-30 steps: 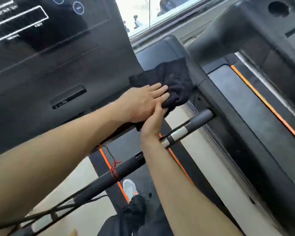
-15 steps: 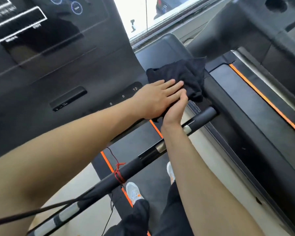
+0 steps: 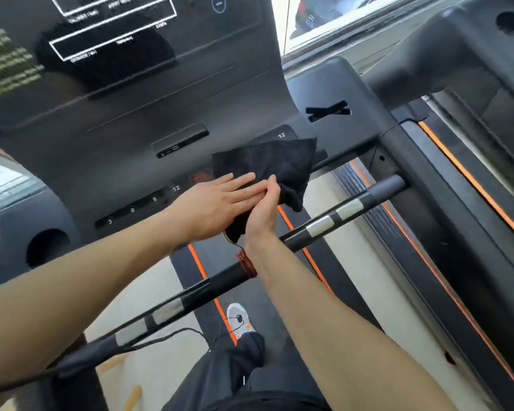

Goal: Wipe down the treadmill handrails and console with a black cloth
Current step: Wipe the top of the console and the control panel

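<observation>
One black cloth (image 3: pixel 268 161), two hands: left hand (image 3: pixel 217 206) pressing flat, right hand (image 3: pixel 262 212) pinching it.

1. A grey shoe (image 3: pixel 238 317) stands on the dark belt (image 3: pixel 267 295), beside an orange stripe.
2. Black trousers (image 3: pixel 229 372) cover the leg above it.
3. A thin cable (image 3: pixel 175 333) hangs over the pale floor (image 3: pixel 166 363).
4. A car (image 3: pixel 318 10) shows outside the window.

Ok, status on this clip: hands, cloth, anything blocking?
Left hand flat on cloth, pressing it to console. Right hand grips cloth's lower edge. Nothing blocking the wipe.
</observation>
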`<state>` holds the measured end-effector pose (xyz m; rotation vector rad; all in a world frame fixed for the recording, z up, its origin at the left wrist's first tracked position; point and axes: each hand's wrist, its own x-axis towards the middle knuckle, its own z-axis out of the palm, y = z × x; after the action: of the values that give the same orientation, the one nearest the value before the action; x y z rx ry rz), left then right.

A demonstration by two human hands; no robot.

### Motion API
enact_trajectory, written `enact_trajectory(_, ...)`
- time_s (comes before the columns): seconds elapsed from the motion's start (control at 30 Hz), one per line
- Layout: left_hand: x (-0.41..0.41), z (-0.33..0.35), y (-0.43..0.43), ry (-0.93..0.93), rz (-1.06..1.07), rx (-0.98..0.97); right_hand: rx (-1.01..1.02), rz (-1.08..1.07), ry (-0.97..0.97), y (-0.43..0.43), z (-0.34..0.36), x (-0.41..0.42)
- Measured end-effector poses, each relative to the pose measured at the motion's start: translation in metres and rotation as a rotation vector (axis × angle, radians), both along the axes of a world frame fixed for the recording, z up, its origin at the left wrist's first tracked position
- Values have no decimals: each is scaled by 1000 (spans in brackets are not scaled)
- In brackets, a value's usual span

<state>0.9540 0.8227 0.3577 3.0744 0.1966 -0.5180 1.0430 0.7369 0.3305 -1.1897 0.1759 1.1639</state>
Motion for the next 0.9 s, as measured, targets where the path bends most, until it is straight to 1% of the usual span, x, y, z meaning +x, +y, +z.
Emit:
enact_trajectory(0.07,26,-2,0,-46,6,13,-51,-32,-27,2,8,25)
enact_trajectory(0.17,77,-5,-12,-113,38,48,-69,-89,-97,-2,26,67)
enact_trajectory(0.27,94,-2,-23,-125,82,54,-109,-118,-60,-7,32,87)
enact_trajectory(0.4,38,-3,-22,-136,121,29,-190,-32,-68,-6,27,43)
enact_trajectory(0.5,-7,-6,-25,-230,161,-11,-206,105,11,-4,37,-2)
enact_trajectory(0.57,-22,-4,-30,-270,217,-1,-220,202,53,-3,39,-18)
enact_trajectory(0.6,-24,-3,-32,-304,246,3,-219,250,45,-4,41,-20)
enact_trajectory(0.67,-20,8,-40,-367,363,-27,-224,308,-26,-9,46,-11)
enact_trajectory(0.73,-15,20,-48,-423,524,-93,-278,356,-159,-22,58,2)
enact_trajectory(0.83,-20,40,-60,-645,827,-337,-283,431,-435,-36,76,8)
enact_trajectory(0.9,-33,55,-66,-765,978,-456,-191,497,-592,-38,89,-5)
